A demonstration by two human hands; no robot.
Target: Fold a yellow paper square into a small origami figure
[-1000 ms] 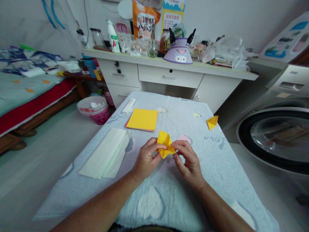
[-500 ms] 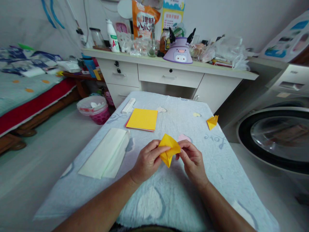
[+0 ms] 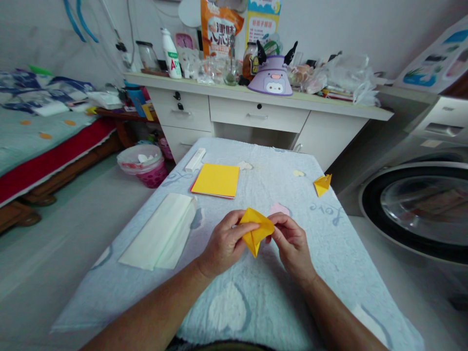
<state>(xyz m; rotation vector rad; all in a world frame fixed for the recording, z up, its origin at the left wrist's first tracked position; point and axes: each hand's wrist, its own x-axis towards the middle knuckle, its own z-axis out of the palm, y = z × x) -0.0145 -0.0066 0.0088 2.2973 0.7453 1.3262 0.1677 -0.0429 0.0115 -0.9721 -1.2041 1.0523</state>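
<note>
A partly folded sheet of yellow origami paper (image 3: 256, 233) is held up over the near middle of the table. My left hand (image 3: 225, 240) pinches its left side, the thumb lying across the front and the other fingers behind. At the paper's right corner, my right hand (image 3: 290, 240) grips the edge between thumb and fingertips. The paper's lower end comes to a point, with a crease down its front. Beyond my hands lies a square stack of origami paper (image 3: 216, 180), yellow on top. A finished-looking folded yellow piece (image 3: 322, 185) rests near the table's right edge.
A pale folded cloth or paper (image 3: 161, 231) and a small white box-like object (image 3: 195, 160) lie on the left of the cloth-covered table (image 3: 234, 307). A cluttered white desk (image 3: 256, 113) stands behind, a washing machine (image 3: 431, 195) right, a pink bin (image 3: 146, 168) left.
The yellow paper has tilted slightly and its top corner sits a little lower. Both hands keep their hold, nearly in the same place.
</note>
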